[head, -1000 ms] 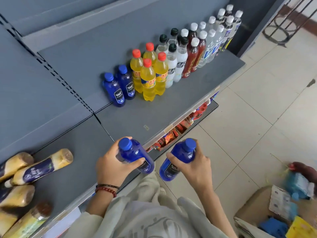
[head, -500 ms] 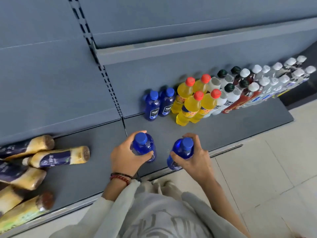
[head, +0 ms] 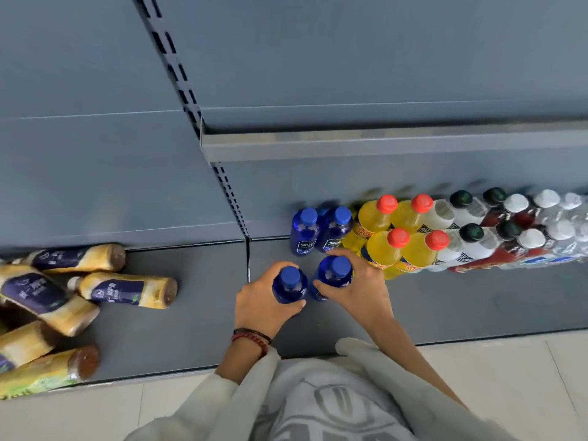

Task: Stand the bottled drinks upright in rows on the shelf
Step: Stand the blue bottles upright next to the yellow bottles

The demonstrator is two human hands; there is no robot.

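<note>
Clasped in the left grip (head: 262,302), fingers curled: a blue plastic bottle with blue cap (head: 289,284); likewise in the right grip (head: 361,289), its twin (head: 334,272). Held upright over the grey metal shelf (head: 477,308), just before two matching bottles (head: 319,232).

Grey shelf (head: 477,303) carrying bottles.
Upright bottles (head: 381,249) stand in two rows at the back right; tan bottles (head: 127,289) lie toppled at left.
</note>
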